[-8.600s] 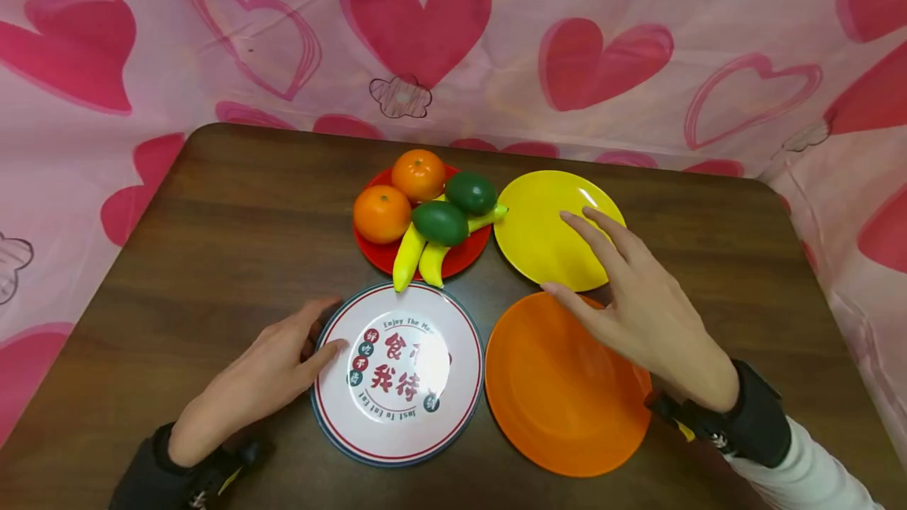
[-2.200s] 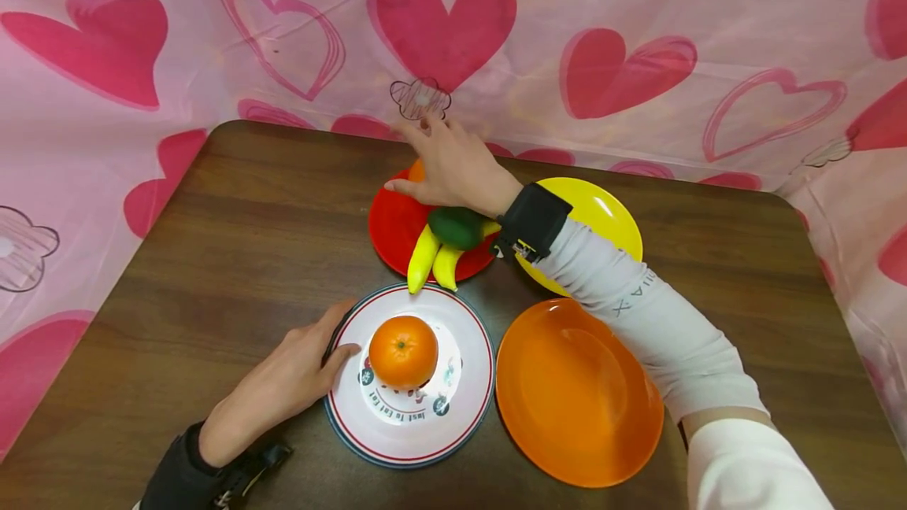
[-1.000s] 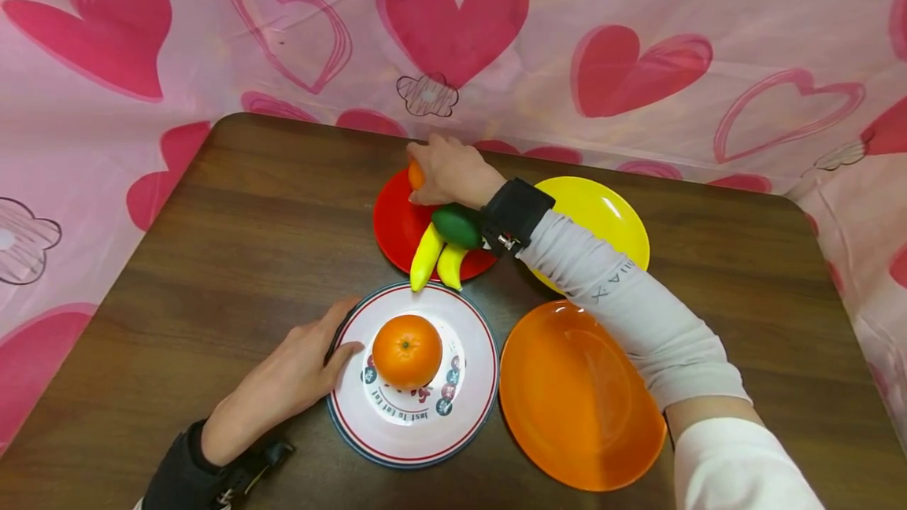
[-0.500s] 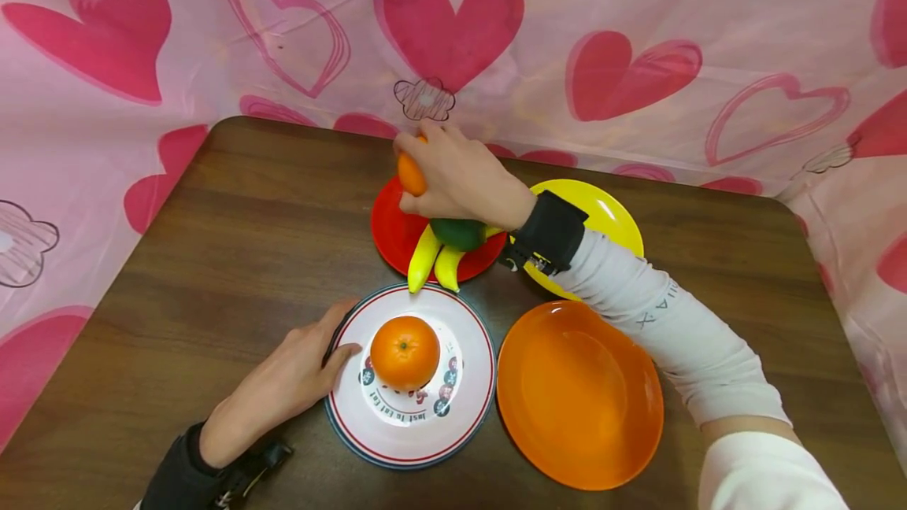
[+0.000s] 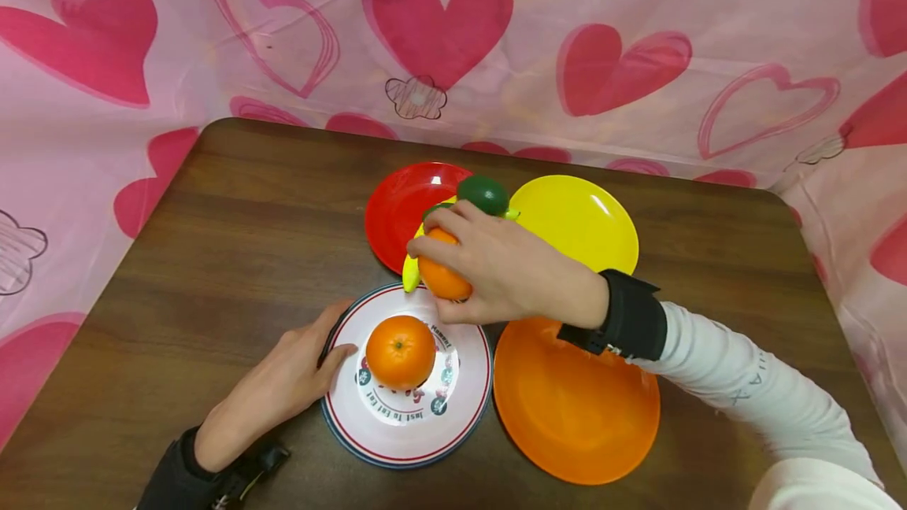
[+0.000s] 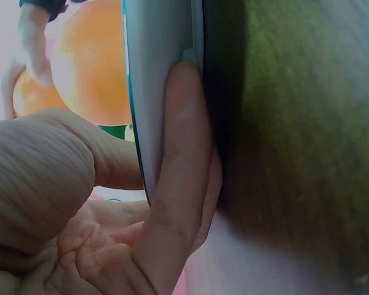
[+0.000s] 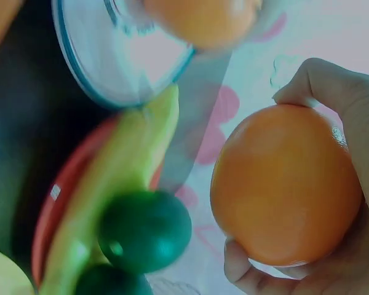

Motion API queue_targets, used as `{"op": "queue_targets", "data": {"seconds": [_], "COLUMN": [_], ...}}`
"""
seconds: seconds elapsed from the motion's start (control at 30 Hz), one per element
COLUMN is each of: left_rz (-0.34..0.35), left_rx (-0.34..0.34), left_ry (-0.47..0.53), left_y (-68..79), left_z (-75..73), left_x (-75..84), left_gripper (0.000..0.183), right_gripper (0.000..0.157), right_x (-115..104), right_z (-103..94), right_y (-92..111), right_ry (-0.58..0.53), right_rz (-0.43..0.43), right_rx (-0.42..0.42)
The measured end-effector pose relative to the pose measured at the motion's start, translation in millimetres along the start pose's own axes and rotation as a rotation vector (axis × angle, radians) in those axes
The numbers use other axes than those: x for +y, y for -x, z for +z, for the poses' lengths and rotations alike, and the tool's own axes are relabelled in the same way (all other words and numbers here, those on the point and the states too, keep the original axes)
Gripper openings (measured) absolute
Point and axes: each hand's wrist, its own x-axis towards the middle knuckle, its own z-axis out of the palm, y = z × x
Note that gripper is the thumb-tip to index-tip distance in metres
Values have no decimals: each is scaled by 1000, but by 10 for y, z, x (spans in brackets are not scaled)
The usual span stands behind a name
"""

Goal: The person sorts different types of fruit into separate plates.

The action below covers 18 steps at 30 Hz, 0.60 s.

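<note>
My right hand [image 5: 503,258] grips an orange [image 5: 443,264] above the gap between the red plate [image 5: 393,219] and the white plate [image 5: 453,423]. In the right wrist view, thumb and fingers wrap that orange [image 7: 286,184]. A second orange [image 5: 401,352] sits on the white plate, which has red lettering and a blue rim. My left hand [image 5: 272,388] holds this plate's left edge, thumb over the rim; the left wrist view shows fingers under its side [image 6: 163,80]. Bananas [image 5: 412,272] and green avocado-like fruits [image 5: 483,195] lie on the red plate, partly hidden by my right hand.
A yellow plate [image 5: 577,219] stands at the back right, beside the red one. An orange plate [image 5: 577,415] lies right of the white plate, under my right wrist. Behind the brown table [image 5: 234,203] hangs a pink cloth [image 5: 531,14] with hearts.
One orange has come from the red plate onto the white one. My right hand has lifted another from the red plate and brought it toward the white plate. My left hand stays at the rim.
</note>
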Motion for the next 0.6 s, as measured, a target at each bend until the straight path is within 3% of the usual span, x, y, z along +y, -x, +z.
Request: {"op": "queue_targets", "data": {"seconds": [0.27, 0.6], "left_rz": [-18, 3], "left_rx": [-17, 4], "left_ry": [12, -1], "left_y": [3, 3], "left_z": [-16, -10], "left_x": [9, 21], "left_gripper": [63, 63], "right_gripper": [62, 63], "right_x": [-168, -274], "right_z": [160, 357], "right_y": [170, 196], "right_ry": [16, 5], "right_rz": [-14, 17], "right_rx": [-137, -339]}}
